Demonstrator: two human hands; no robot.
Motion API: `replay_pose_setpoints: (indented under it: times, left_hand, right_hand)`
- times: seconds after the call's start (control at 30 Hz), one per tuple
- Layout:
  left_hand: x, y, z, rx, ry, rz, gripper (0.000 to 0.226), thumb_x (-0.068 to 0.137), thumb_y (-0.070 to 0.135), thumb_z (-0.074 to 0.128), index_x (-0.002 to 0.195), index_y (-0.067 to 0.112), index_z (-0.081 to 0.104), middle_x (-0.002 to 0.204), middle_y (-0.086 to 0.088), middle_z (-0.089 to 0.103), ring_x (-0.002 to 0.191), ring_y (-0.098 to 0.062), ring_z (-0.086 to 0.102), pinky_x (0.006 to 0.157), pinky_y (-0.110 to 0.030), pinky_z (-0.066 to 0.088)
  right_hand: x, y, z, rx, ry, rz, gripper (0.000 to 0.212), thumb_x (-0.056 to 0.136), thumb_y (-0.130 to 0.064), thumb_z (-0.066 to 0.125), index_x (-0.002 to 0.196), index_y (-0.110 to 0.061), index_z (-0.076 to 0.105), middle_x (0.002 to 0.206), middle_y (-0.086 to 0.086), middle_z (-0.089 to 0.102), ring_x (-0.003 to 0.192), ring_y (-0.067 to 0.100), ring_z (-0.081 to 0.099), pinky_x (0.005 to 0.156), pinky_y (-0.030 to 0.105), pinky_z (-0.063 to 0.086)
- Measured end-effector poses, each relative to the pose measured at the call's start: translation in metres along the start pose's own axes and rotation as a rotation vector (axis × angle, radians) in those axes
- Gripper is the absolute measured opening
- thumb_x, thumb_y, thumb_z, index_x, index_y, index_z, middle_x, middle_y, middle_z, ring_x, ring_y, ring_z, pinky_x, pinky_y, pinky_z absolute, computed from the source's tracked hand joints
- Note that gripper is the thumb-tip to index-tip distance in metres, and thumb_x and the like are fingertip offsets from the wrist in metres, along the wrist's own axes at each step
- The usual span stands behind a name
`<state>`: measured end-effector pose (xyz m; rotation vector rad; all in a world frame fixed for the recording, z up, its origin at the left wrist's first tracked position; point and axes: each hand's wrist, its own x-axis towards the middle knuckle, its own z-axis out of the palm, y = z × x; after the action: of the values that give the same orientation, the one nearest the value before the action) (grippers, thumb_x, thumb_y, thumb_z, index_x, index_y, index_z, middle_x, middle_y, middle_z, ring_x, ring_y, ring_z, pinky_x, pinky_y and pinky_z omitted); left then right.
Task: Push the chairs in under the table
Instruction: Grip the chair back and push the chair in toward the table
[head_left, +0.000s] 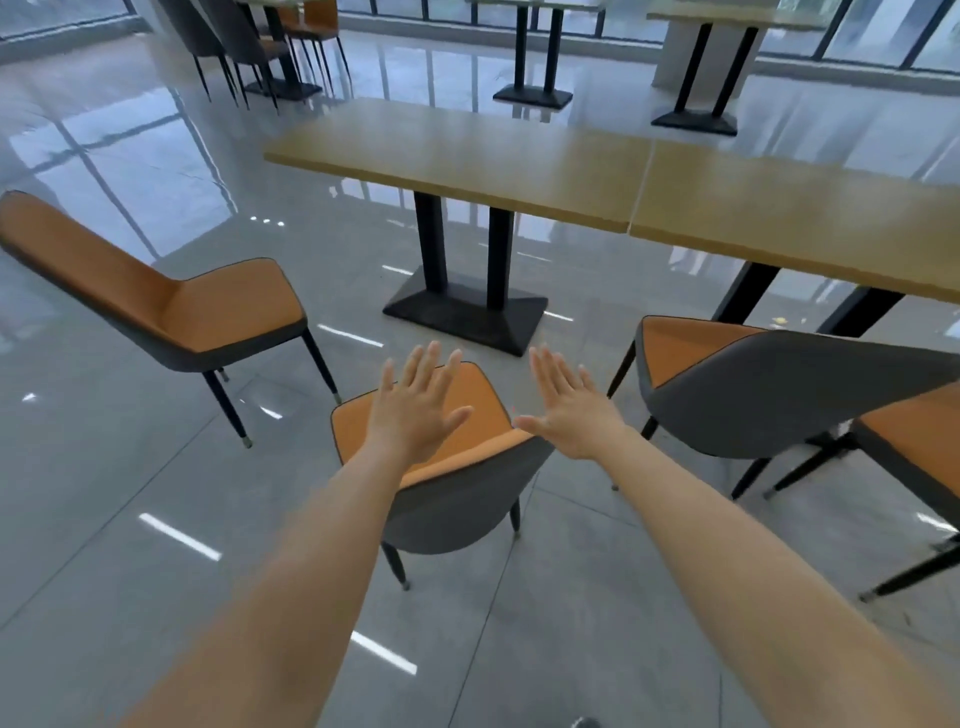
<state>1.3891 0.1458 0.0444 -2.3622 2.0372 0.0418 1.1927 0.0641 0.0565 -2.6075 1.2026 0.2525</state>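
Glossy grey floor (130, 519), wooden tabletop (467, 156) sitting upper centre. Left hand (415, 410) and right hand (569, 415) are hovering flat, fingers spread, grasping nothing, over centre chair (462, 499) at frame middle, well short of the tabletop. Best: press both palms on backrest, push straight, avoid pedestal base (467, 312).

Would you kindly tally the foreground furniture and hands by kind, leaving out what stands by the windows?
Orange-and-grey chairs: 4 (left chair, middle chair, right chair, cut-off chair)
Wooden tables: 2 (left table, right table)
Hands: 2 (left hand, right hand)
Total: 8
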Motion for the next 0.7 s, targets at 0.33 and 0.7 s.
replay_pose_setpoints:
  times: [0.33,0.7]
  left_hand:
    - [-0.058,-0.013,0.082,-0.069,-0.243,-0.001,0.078,0.087,0.052,0.051,0.146,0.027,0.005,0.156,-0.009,0.013,0.137,-0.029,0.028,0.107,-0.045,0.032]
    - [-0.045,-0.024,0.094,-0.132,-0.112,0.125,0.056,0.089,0.016,0.054,0.139,0.018,0.031,0.100,-0.013,0.063,0.080,-0.030,0.062,0.061,-0.031,0.044]
  right_hand:
    - [0.010,-0.032,0.069,0.016,-0.152,-0.079,0.111,0.080,-0.049,0.063,0.144,-0.013,-0.019,0.158,0.004,-0.011,0.145,0.019,-0.010,0.117,0.036,-0.003]
    - [0.049,-0.033,0.081,-0.293,0.067,-0.222,0.032,0.082,-0.030,0.067,0.103,-0.010,0.054,0.105,0.008,0.065,0.097,0.027,0.060,0.078,0.034,0.044]
